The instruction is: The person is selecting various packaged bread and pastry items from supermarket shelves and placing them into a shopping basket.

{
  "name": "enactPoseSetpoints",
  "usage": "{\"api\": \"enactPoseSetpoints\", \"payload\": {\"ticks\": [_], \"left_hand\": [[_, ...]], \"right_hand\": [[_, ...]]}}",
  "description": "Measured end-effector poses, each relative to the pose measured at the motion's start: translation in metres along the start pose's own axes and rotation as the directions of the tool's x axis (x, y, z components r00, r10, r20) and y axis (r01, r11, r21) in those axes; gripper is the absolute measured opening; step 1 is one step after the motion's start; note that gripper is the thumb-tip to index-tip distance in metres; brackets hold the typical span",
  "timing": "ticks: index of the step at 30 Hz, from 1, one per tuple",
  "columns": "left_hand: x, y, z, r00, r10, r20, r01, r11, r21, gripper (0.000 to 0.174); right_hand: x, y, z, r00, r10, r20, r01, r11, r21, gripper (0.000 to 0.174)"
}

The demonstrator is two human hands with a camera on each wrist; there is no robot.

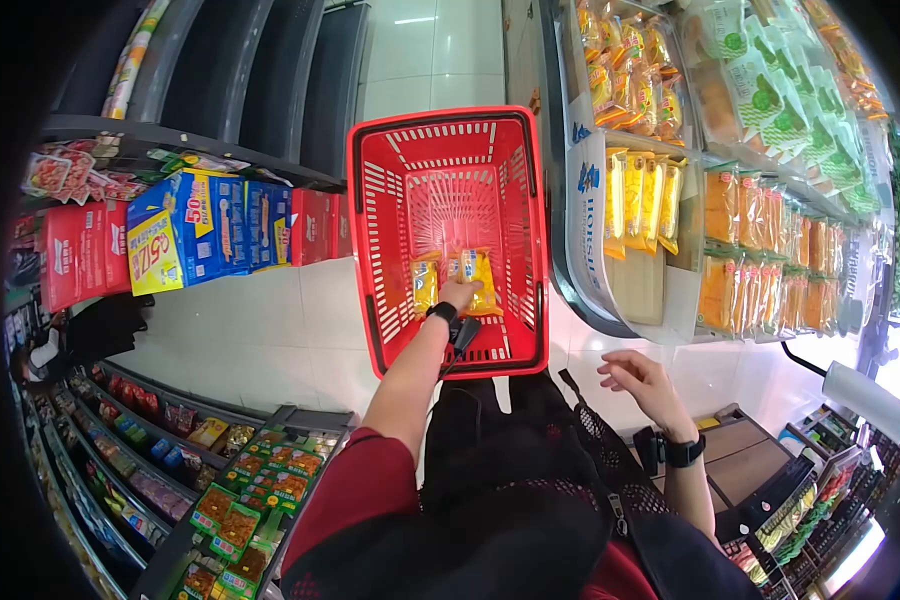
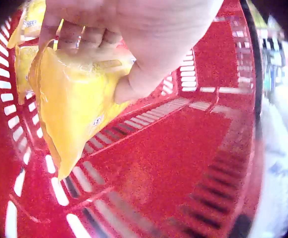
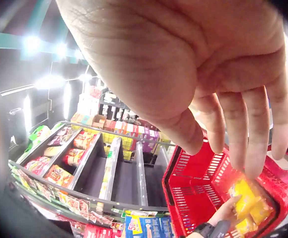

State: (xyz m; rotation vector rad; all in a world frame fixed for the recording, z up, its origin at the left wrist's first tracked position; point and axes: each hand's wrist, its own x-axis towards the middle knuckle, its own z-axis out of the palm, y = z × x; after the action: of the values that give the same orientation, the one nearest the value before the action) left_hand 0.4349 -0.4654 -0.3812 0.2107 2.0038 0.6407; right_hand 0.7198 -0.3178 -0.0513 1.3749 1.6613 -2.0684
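Inside the red shopping basket (image 1: pixel 390 152), my left hand (image 1: pixel 457 292) grips a yellow plastic bag (image 1: pixel 483 277), thumb on one side and fingers on the other. The left wrist view shows this yellow bag (image 2: pixel 69 109) with its pointed corner hanging down beside the slotted basket wall. Another yellow bag (image 1: pixel 425 284) sits to its left in the basket. My right hand (image 1: pixel 643 384) is held in the air to the right of the basket, holding nothing. Its fingers are relaxed and a little bent, as the right wrist view of the hand (image 3: pixel 198 59) also shows.
A rounded display case (image 1: pixel 585 230) with yellow and orange packaged breads stands close on the right. Blue and red boxes (image 1: pixel 215 225) line the left side. Green food trays (image 1: pixel 235 520) lie at the lower left, and a paper roll (image 1: pixel 867 400) juts out at far right.
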Motion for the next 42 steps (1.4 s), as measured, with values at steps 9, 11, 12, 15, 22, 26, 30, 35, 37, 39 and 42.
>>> {"api": "enactPoseSetpoints", "payload": {"ticks": [9,11,12,15,22,26,30,35,37,39,42], "left_hand": [[-0.171,0.115,-0.100,0.876,0.417,0.244,-0.050,0.579,-0.814,0.034],[-0.195,0.147,-0.097,0.783,0.553,0.285,-0.124,0.587,-0.800,0.039],[-0.199,0.159,-0.090,0.751,0.581,0.314,-0.130,0.596,-0.792,0.039],[-0.225,0.203,-0.081,0.668,0.668,0.328,-0.321,0.657,-0.682,0.037],[-0.230,0.231,-0.050,0.606,0.738,0.297,-0.521,0.650,-0.554,0.049],[-0.208,0.198,-0.076,0.745,0.640,0.187,-0.477,0.708,-0.521,0.036],[-0.188,0.145,-0.098,0.883,0.459,0.094,-0.348,0.776,-0.526,0.030],[-0.183,0.112,-0.114,0.925,0.371,0.089,-0.260,0.784,-0.564,0.027],[-0.186,0.105,-0.118,0.942,0.332,0.048,-0.241,0.769,-0.593,0.027],[-0.185,0.100,-0.120,0.951,0.308,0.036,-0.226,0.767,-0.601,0.027],[-0.183,0.079,-0.117,0.958,0.287,0.028,-0.200,0.732,-0.652,0.028]], "right_hand": [[0.047,-0.056,0.033,0.939,-0.298,0.171,0.322,0.937,-0.134,0.044],[0.063,-0.073,0.043,0.898,-0.430,0.096,0.440,0.884,-0.157,0.049],[0.062,-0.081,0.042,0.902,-0.420,0.102,0.431,0.894,-0.122,0.050],[0.080,-0.080,0.035,0.895,-0.430,0.120,0.432,0.902,0.012,0.052],[0.067,-0.081,-0.021,0.880,-0.415,-0.232,0.451,0.882,0.133,0.039],[0.089,-0.059,-0.079,0.578,-0.571,-0.582,0.421,0.821,-0.386,0.053],[0.114,-0.041,-0.097,0.630,-0.543,-0.555,-0.058,0.680,-0.731,0.063],[0.122,-0.037,-0.080,0.628,-0.595,-0.502,-0.174,0.521,-0.836,0.057],[0.132,-0.034,-0.076,0.700,-0.471,-0.536,-0.325,0.458,-0.827,0.046],[0.141,-0.031,-0.075,0.726,-0.438,-0.530,-0.328,0.457,-0.827,0.043],[0.158,-0.014,-0.078,0.774,-0.370,-0.514,-0.345,0.434,-0.832,0.037]]}}
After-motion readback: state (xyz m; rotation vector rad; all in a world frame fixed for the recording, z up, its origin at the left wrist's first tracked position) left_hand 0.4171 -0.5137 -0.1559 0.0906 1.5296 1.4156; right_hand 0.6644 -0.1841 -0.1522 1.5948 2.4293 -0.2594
